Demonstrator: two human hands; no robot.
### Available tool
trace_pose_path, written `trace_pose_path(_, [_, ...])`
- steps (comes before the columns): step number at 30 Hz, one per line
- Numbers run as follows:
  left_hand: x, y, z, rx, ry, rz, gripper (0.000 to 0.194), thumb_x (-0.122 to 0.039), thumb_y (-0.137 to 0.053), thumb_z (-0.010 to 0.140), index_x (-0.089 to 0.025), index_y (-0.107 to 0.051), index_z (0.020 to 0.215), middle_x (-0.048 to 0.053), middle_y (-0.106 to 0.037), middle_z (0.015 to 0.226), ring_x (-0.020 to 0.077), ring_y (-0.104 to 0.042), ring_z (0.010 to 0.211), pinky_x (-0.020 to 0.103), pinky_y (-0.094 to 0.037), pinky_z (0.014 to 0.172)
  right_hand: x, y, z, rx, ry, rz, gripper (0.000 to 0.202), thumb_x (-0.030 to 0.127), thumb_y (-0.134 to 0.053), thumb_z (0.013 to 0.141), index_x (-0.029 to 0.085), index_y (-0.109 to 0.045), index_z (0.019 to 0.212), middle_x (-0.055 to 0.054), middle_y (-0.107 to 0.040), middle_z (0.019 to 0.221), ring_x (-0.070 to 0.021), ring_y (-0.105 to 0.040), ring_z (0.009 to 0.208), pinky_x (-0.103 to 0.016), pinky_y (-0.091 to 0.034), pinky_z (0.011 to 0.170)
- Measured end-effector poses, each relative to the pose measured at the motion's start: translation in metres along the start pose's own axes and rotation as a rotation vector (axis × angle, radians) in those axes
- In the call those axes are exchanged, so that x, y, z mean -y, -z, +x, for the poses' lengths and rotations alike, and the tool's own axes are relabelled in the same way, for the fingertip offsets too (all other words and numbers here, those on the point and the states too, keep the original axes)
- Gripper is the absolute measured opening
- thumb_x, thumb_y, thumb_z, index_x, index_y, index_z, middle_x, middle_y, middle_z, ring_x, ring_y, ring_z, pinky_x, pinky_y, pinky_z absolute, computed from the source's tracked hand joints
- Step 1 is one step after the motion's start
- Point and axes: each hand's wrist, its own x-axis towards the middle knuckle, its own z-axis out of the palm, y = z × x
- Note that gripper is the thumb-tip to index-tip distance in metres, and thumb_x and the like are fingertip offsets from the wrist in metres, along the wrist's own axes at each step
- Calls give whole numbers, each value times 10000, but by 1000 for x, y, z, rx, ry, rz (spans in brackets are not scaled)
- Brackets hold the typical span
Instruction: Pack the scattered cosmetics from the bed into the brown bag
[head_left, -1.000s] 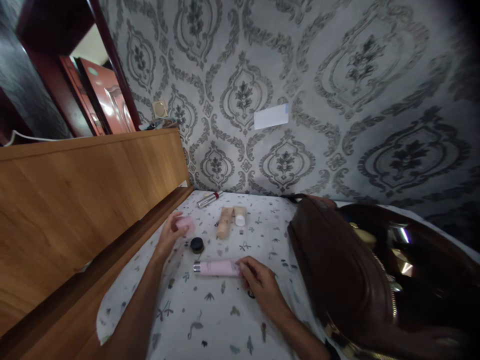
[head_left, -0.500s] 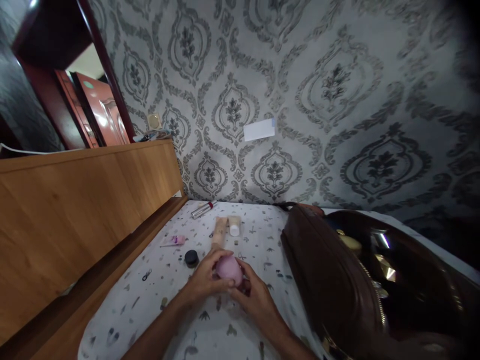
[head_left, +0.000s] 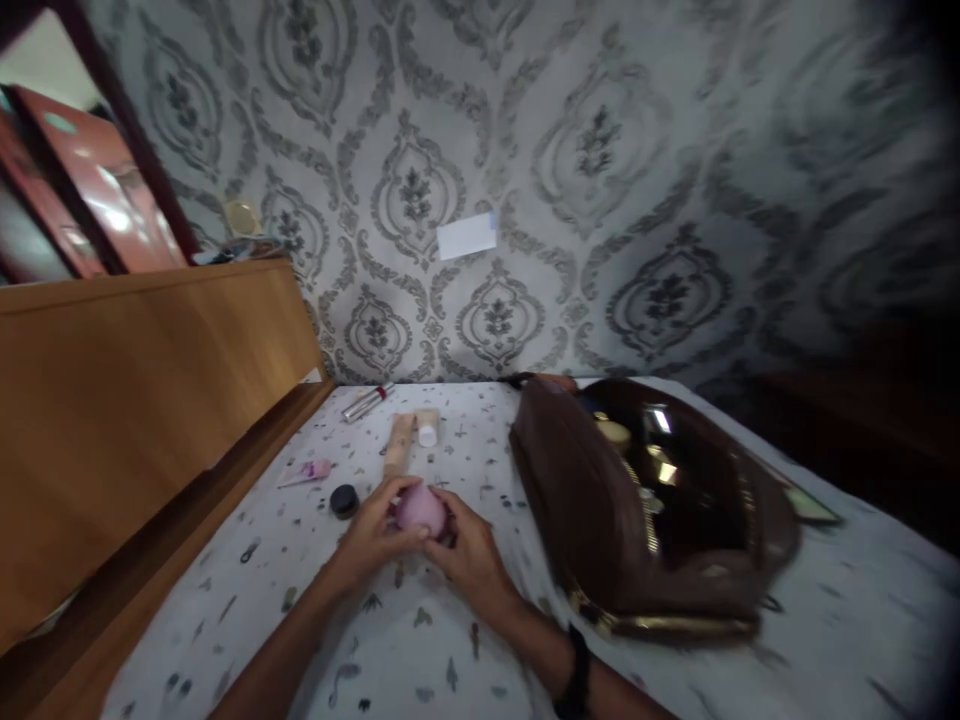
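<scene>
A pink, teardrop-shaped makeup sponge (head_left: 421,510) is held between both hands, its pointed end up. My left hand (head_left: 380,528) closes on it from the left, thumb across the front. From the right, my right hand (head_left: 466,545) grips the same sponge with curled fingers. Just beyond the hands lies a peach-coloured tube (head_left: 399,443), with a smaller white-capped tube (head_left: 427,428) beside it. A round black jar (head_left: 344,501) stands left of my left hand. Farther left is a small pink tube (head_left: 305,473).
An open brown bag (head_left: 577,480) with shiny items inside takes up the right of the patterned white sheet (head_left: 420,660). A silver tube with a red band (head_left: 367,403) lies near the wall. A wooden board (head_left: 150,370) borders the left side.
The view has swung to the right, so things appear farther left and more of the bag and a dark wristband show. Both hands still hold the sponge.
</scene>
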Motion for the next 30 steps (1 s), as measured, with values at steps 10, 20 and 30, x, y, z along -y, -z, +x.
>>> trace_pose_path(10, [-9, -1, 4, -42, 186, -149, 699, -563, -823, 609, -192, -655, 1177, 124, -672, 1247, 316, -648, 1148, 383, -549, 961, 10, -1, -7, -35, -45, -61, 647, 153, -702, 655, 183, -563, 1285, -80, -694, 1143, -243, -644, 1003, -375, -505, 920])
trace_pose_path(20, [-26, -6, 22, -85, 257, -101, 744, -582, -847, 540, -220, -657, 1161, 110, -654, 1324, 358, -601, 1233, 373, -589, 907, 24, 14, -34, 203, -168, -115, 518, 154, -602, 675, 179, -512, 1185, -44, -617, 974, -193, -578, 760, -354, -503, 779])
trace_pose_path(30, [-56, -14, 45, -7, 235, 90, 669, -544, -847, 552, -290, -697, 1153, 53, -674, 1315, 363, -526, 1326, 418, -537, 1019, -5, -2, -30, 298, -4, -136, 379, 193, -607, 754, 166, -687, 1124, -47, -721, 898, -196, -643, 783, -289, -520, 785])
